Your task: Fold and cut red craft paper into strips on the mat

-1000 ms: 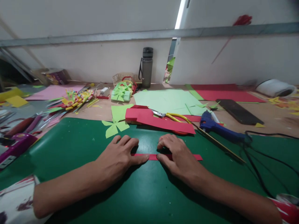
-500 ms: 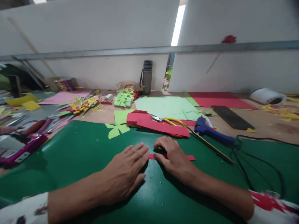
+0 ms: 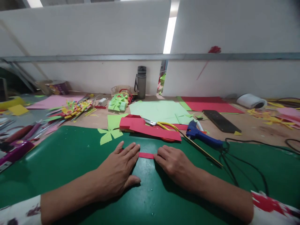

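Note:
A narrow red paper strip (image 3: 146, 155) lies on the green cutting mat (image 3: 70, 156); only a short piece shows between my hands. My left hand (image 3: 119, 170) lies flat on the mat, fingers stretched out, fingertips over the strip's left part. My right hand (image 3: 172, 164) rests palm down with its fingers laid over the strip's right part, which is hidden under it. Neither hand grips anything.
Just beyond the hands lie a folded red paper piece (image 3: 150, 128), yellow-handled scissors (image 3: 165, 125), a thin wooden stick (image 3: 201, 150) and a blue glue gun (image 3: 203, 137) with its black cable (image 3: 246, 168). Light green sheets (image 3: 159, 111), a black phone (image 3: 221, 121), a grey bottle (image 3: 141, 82) and paper scraps lie farther back.
My left hand has spread flat and shifted along the strip. The strip's right end, which stuck out past my right hand, no longer shows. The view has tilted up slightly.

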`<state>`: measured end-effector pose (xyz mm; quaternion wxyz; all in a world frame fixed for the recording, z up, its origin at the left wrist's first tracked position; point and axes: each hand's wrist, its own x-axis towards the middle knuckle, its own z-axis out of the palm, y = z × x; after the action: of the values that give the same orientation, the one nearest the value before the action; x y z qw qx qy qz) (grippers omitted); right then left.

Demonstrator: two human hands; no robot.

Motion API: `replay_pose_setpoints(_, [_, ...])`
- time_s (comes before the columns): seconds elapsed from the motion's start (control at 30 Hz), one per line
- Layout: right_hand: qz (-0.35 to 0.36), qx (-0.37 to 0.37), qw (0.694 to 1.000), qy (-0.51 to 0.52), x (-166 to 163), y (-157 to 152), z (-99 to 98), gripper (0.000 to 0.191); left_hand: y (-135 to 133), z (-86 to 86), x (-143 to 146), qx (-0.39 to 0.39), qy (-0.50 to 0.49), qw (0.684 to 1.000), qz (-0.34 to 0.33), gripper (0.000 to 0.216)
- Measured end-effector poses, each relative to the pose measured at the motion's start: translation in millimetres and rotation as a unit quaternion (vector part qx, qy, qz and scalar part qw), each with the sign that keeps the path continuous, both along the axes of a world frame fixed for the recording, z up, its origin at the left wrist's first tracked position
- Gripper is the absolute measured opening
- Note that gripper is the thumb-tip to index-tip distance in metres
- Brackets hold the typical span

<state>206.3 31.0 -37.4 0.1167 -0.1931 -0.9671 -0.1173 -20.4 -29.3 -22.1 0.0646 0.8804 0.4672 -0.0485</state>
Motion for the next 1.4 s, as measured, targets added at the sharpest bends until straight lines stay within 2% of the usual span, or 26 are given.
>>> replay_pose_setpoints(0.2, [0.009, 0.023, 0.999, -0.026, -1.1, -0.7, -3.6, 0.008, 0.3, 2.2, 15.7, -0.056, -0.039, 0.998, -0.012, 0.077])
replay_pose_setpoints(0.33, [0.008, 0.040, 0.999, -0.019, -0.5, -3.0, -3.4, 0.011, -3.7, -6.0, 18.5, -0.039, -0.042, 0.998, 0.015, 0.080])
replay_pose_setpoints(0.6, [0.008, 0.032, 0.998, -0.045, 1.6, -1.6, -2.7, 0.014, -20.5, -15.1, -11.8, 0.004, 0.013, 0.995, 0.097, 0.081])
replay_pose_setpoints(0.7, [-0.003, 0.037, 0.998, -0.049, 0.8, -2.2, -3.1, 0.013, -21.5, -8.1, -23.2, 0.031, 0.041, 0.989, 0.142, 0.076])
replay_pose_setpoints(0.8, [-0.025, 0.028, 0.998, -0.043, -0.9, -4.1, -3.1, 0.013, -13.0, 7.3, -22.9, 0.055, 0.049, 0.978, 0.197, 0.052])
replay_pose_setpoints(0.9, [-0.056, 0.015, 0.998, -0.022, -4.1, -6.7, -2.9, 0.013, 4.5, 22.7, -9.6, 0.061, -0.057, 0.972, 0.220, 0.034])
replay_pose_setpoints(0.97, [-0.069, 0.012, 0.997, -0.014, -7.6, -8.6, -2.2, 0.013, 20.0, 27.3, 1.5, 0.017, -0.142, 0.958, 0.247, 0.025])
replay_pose_setpoints(1.0, [-0.073, 0.012, 0.997, -0.013, -9.7, -9.4, -1.8, 0.013, 28.5, 27.4, 6.2, -0.002, -0.153, 0.956, 0.249, 0.022])
replay_pose_setpoints(1.07, [-0.073, 0.010, 0.997, -0.013, -13.8, -10.6, -0.9, 0.012, 45.4, 24.2, 12.2, -0.041, -0.161, 0.954, 0.251, 0.022])
replay_pose_setpoints(1.2, [-0.058, 0.001, 0.998, -0.014, -18.6, -10.2, -1.3, 0.011, 71.5, 14.9, 13.3, -0.175, -0.161, 0.937, 0.256, 0.036])
replay_pose_setpoints(1.4, [-0.029, -0.012, 0.999, -0.004, -16.5, -8.5, -2.1, 0.011, 82.6, 17.1, 13.9, -0.262, -0.158, 0.915, 0.261, 0.042])
